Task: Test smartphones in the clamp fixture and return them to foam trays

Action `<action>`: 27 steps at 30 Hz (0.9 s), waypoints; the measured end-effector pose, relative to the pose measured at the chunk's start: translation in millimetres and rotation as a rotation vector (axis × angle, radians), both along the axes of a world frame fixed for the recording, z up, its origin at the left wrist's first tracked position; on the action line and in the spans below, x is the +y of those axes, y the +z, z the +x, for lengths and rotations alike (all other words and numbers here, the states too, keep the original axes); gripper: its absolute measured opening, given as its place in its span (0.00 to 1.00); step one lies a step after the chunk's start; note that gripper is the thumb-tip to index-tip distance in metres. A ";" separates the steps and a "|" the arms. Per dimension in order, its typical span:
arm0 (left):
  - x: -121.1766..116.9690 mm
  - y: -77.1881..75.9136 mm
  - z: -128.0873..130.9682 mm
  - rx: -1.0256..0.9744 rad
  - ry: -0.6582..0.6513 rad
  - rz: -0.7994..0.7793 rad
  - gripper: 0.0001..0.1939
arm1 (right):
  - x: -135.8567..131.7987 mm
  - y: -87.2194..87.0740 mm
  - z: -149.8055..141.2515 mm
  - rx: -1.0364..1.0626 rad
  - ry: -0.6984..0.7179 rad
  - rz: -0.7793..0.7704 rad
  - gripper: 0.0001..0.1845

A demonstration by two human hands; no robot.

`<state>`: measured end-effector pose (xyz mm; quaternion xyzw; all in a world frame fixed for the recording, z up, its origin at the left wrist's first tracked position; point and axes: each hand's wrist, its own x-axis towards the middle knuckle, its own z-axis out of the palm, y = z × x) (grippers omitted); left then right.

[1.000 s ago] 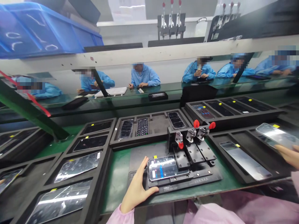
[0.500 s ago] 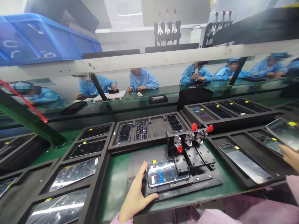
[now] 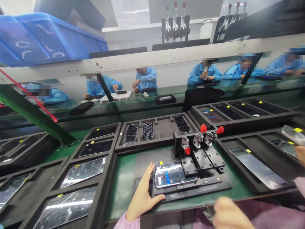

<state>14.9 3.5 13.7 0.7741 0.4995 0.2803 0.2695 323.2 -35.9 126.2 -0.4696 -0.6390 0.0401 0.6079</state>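
My left hand rests at the left end of a black clamp fixture, thumb and fingers spread apart, its fingertips close to the phone's left edge. In the fixture lies a smartphone with its screen lit, showing blue text and a yellow tab at its top edge. A black clamp block covers the phone's right end. Red-tipped toggle levers stand behind. My right hand is low at the front, in front of the bench edge, smeared by motion; its fingers cannot be made out.
Black foam trays with phones flank the fixture; another tray lies behind it. At the far right, another person's hand is by a phone. A blue bin sits on the shelf above. People in blue work opposite.
My right hand has come into view at the bottom. The other person's hand and phone at the far right have shifted. The view has moved slightly; my left hand stays by the phone.
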 end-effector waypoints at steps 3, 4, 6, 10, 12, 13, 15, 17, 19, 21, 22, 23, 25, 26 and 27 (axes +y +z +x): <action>0.4 1.8 0.1 -0.003 -0.006 -0.004 0.50 | 4.3 -17.1 -48.9 -0.029 -0.022 -0.013 0.04; 0.5 2.5 0.1 -0.003 -0.007 -0.006 0.49 | 11.2 -20.7 -53.9 -0.047 -0.050 -0.025 0.04; 0.3 3.6 0.4 -0.003 -0.006 -0.011 0.49 | 28.5 -27.2 -52.7 -0.111 -0.125 -0.051 0.03; -0.1 4.2 1.2 -0.005 -0.004 -0.012 0.48 | 55.7 -43.7 -41.7 -0.268 -0.209 -0.084 0.05; 0.0 3.9 1.3 -0.005 -0.003 -0.010 0.48 | 60.7 -51.8 -41.4 -0.313 -0.216 -0.092 0.07; 0.1 3.8 1.3 -0.003 -0.003 -0.010 0.48 | 61.7 -54.7 -42.2 -0.329 -0.218 -0.094 0.08; 0.5 4.0 1.4 0.000 -0.001 -0.012 0.48 | 62.2 -57.9 -44.1 -0.355 -0.220 -0.100 0.08; 0.6 4.9 1.6 -0.005 -0.001 -0.014 0.48 | 62.3 -58.0 -45.0 -0.372 -0.216 -0.099 0.08; 0.4 6.2 1.9 -0.018 -0.002 -0.019 0.47 | 62.6 -56.9 -44.8 -0.380 -0.210 -0.096 0.07; 0.0 7.6 2.2 -0.031 -0.004 -0.024 0.47 | 63.1 -56.3 -44.2 -0.384 -0.210 -0.091 0.07; -0.1 8.1 2.3 -0.035 -0.004 -0.025 0.47 | 63.4 -56.5 -44.0 -0.385 -0.212 -0.093 0.07; -0.2 8.5 2.3 -0.038 -0.003 -0.025 0.47 | 63.7 -57.0 -43.8 -0.385 -0.214 -0.096 0.06; -0.3 9.1 2.3 -0.038 -0.004 -0.025 0.47 | 64.3 -59.0 -43.7 -0.383 -0.214 -0.107 0.06; -0.2 9.2 2.2 -0.036 -0.005 -0.028 0.47 | 64.6 -60.1 -43.8 -0.380 -0.217 -0.116 0.07; -0.2 9.4 2.1 -0.035 -0.006 -0.029 0.47 | 65.0 -61.1 -44.0 -0.379 -0.222 -0.127 0.07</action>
